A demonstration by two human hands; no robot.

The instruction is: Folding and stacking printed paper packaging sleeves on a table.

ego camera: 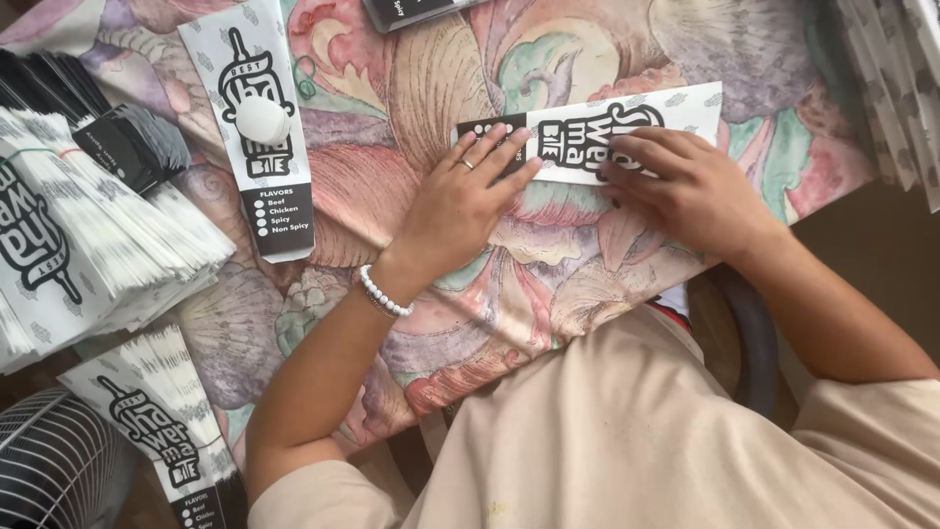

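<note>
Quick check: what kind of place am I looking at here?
Probably a home or small-shop packing table: floral tablecloth, fanned stacks of printed paper sleeves, a fan beside it. Both hands, left and right, press one sleeve flat.

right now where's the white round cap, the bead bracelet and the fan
white round cap (262, 119), head view, middle of its top
bead bracelet (383, 295), head view, beads across the wrist
fan (54, 470), head view, its wire grille

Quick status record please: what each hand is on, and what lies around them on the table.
left hand: flat on the dark end of a printed paper sleeve
right hand: pressing the same sleeve's middle, fingers bent
surface: flower-patterned tablecloth
left of hands: single sleeve with a small white round object on it
far left: stack of sleeves
bottom left: smaller stack, white fan grille
</note>
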